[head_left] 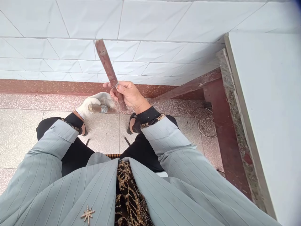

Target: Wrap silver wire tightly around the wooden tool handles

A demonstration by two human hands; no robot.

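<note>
My right hand (128,94) is bare and closed round a reddish-brown rod (107,67) that points up and to the left, in front of the white tiled wall. A thin loop of wire circles the rod at my fingertips. My left hand (95,103) wears a white glove and is closed on a short brown stick (97,108) wrapped with a coil of silver wire at its right end. The two hands are close together, almost touching, above the speckled floor. Grey pinstriped sleeves cover both forearms.
A white tiled wall (164,37) with a red-brown skirting (47,87) stands ahead. A white slab with a stone edge (265,103) fills the right side. Loose wire (204,124) lies on the floor by a dark red strip. My dark shoes rest on the terrazzo tiles (18,131).
</note>
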